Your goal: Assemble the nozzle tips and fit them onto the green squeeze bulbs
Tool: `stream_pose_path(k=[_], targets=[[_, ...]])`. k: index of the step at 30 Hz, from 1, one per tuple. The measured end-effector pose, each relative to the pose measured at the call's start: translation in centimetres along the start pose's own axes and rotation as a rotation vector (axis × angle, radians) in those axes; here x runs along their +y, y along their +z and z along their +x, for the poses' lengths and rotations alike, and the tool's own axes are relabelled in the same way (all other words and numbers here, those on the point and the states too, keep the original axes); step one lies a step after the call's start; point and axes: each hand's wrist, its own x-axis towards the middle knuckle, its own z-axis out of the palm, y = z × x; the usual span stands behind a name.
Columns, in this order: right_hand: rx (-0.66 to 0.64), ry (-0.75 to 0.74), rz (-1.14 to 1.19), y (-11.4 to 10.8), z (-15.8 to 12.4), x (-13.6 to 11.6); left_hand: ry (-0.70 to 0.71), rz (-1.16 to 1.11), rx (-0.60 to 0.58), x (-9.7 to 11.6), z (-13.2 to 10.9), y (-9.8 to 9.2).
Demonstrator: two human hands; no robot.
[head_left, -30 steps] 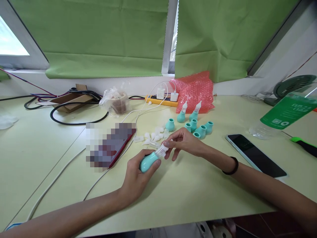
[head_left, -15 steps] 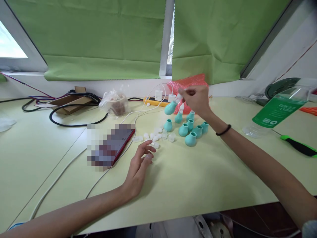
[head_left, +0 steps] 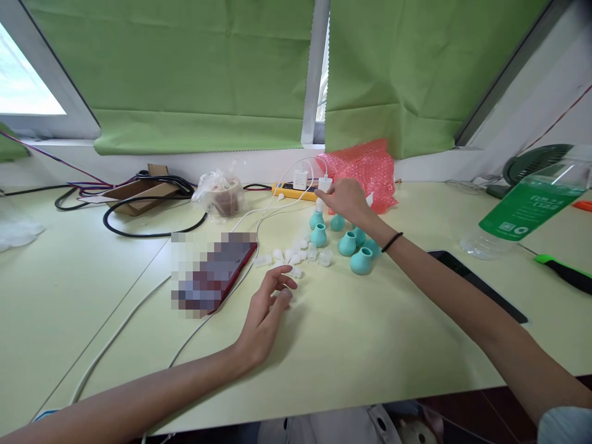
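My right hand (head_left: 346,198) is at the back of the group of teal bulbs, its fingers pinched at the whitish tip of one teal bulb (head_left: 316,219) standing on the table. Several other teal bulbs (head_left: 361,261) stand upright with open necks, to the right and nearer; my right hand and forearm partly hide some. Left of them lies a loose cluster of small translucent white pieces (head_left: 312,252). Beside its near edge my left hand (head_left: 266,314) rests on the table, fingers loosely bent and apart, holding nothing.
A phone (head_left: 222,271) and white cables lie left of the pieces. Behind are a bagged brown pot (head_left: 226,197), a yellow power strip (head_left: 296,193) and pink bubble wrap (head_left: 370,172). A dark tablet-like object (head_left: 481,287) and a green-labelled bottle (head_left: 518,209) are right.
My right hand has lowered and moved slightly left, bringing the raised teal bulb down onto the table behind the others. My left hand keeps nearly the same pose. The view has shifted slightly.
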Motion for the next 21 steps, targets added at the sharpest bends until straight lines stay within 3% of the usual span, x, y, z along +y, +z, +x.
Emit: stream_pose_path(k=[2,3,6,9,15,21], targets=[[0.105,-0.043,0.009,-1.1,-1.9,-0.7,-0.006,-0.021,0.008,0.0,0.1,0.0],[0.099,-0.121,0.032,-1.6,-3.0,-1.1,-0.013,-0.032,0.015,0.0,0.1,0.0],[-0.113,-0.462,0.118,-2.7,-6.5,-2.3,-0.036,-0.059,0.034,0.0,0.1,0.0],[-0.28,-0.626,0.05,-2.9,-8.7,-3.0,-0.053,-0.07,0.042,0.0,0.2,0.0],[-0.446,-0.62,-0.155,-1.3,-9.6,-3.2,-0.062,-0.075,0.034,-0.2,0.3,-0.1],[-0.481,-0.598,-0.163,-1.0,-9.7,-2.7,-0.043,-0.069,0.019,-0.5,0.4,-0.1]])
